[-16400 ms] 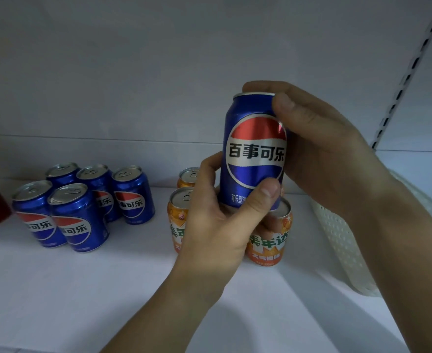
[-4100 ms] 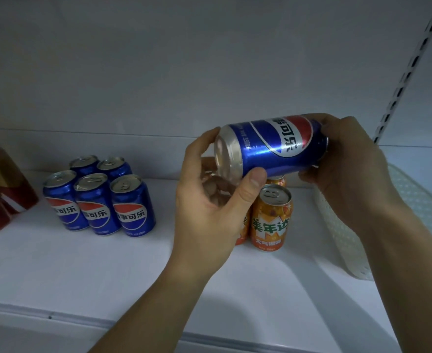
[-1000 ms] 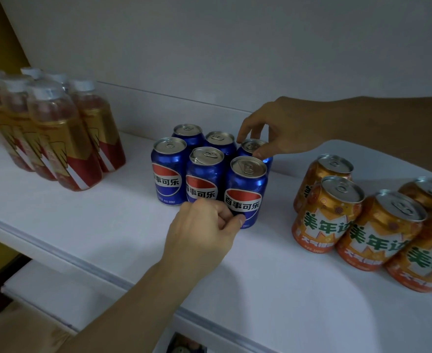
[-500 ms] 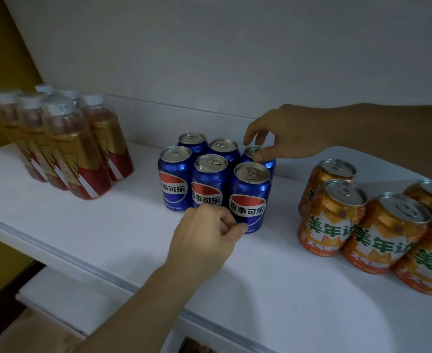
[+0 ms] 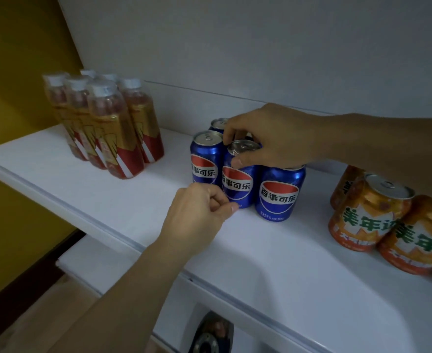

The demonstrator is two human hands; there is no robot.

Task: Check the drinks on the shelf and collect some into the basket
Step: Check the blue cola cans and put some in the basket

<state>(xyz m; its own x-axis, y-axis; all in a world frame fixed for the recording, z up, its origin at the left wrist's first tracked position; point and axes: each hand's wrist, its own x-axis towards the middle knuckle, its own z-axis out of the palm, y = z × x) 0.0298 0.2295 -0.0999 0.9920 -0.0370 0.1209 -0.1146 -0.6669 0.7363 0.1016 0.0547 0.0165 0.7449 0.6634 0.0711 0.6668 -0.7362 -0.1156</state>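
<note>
shelf (image 5: pixel 123 200): white, with back panel; blue cans (image 5: pixel 277 197) clustered upright near middle, labels facing front. right hand (image 5: pixel 273 138) over cluster from right, fingers clamped on top rim of middle front can (image 5: pixel 238 182), thumb pressed on upper side wall; can upright, base on shelf as far as visible, touching neighbours on both sides. left hand (image 5: pixel 197 215) loosely fisted in front of cluster, fingers curled together, thumb tip at lower front edge of same can; contact cannot be told, nothing seen gripped. further blue can tops partly hidden behind right hand. pack of bottles (image 5: pixel 108 126), white caps, gold and red labels, upright at left of shelf, well apart from cans. orange cans (image 5: pixel 367 215) grouped at right, near blue cluster but not touching, partly cut by frame edge. lower shelf (image 5: pixel 82 263) visible beneath at left
</note>
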